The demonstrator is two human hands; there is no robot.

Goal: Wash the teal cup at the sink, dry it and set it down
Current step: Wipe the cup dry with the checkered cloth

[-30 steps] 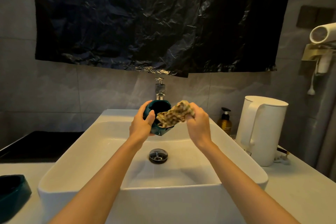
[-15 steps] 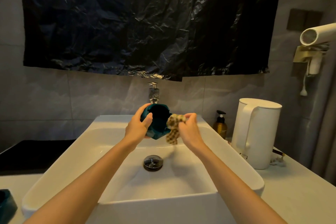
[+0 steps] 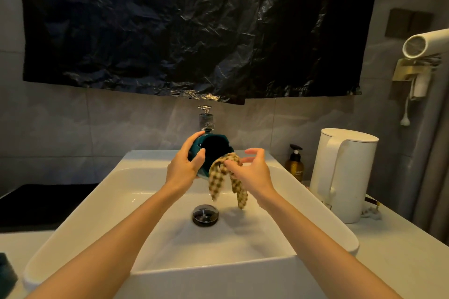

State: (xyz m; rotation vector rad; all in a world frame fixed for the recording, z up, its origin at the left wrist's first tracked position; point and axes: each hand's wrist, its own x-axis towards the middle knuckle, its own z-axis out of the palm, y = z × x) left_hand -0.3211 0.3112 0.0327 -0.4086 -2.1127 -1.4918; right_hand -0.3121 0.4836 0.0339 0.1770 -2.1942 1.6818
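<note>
sink [image 3: 218,281]: white basin, landmark for all lines
kettle [image 3: 345,177]: white, on desk [image 3: 401,262] right of sink
left hand [image 3: 184,167]: grip curled round cup's left wall, thumb at rim
right hand [image 3: 252,172]: grip pinching cloth, other fingers spread
teal cup [image 3: 215,150]: held above back of sink, under tap [image 3: 206,120], tipped sideways, mouth facing viewer
checked cloth [image 3: 218,179]: touching cup's lower rim, two tails hanging over sink

basin [image 3: 303,192] open below, faucet [image 3: 206,119] behind — kettle [image 3: 345,172] right
</note>
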